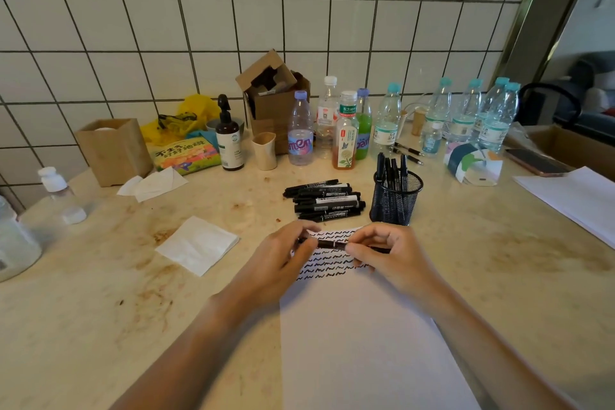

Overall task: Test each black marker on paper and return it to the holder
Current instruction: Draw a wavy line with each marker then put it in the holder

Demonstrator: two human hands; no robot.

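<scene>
Fingers (307,245) of both hands grip marker (332,244).

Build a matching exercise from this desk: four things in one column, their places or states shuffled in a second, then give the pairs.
Things
1. marker
2. pile of markers
3. mesh holder
4. sheet of paper

Places or states
A. lying loose on the table behind the sheet
B. standing right of the pile, markers upright in it
C. held between left hand and right hand
D. top rows covered in black squiggles

Pairs: 1-C, 2-A, 3-B, 4-D
</scene>
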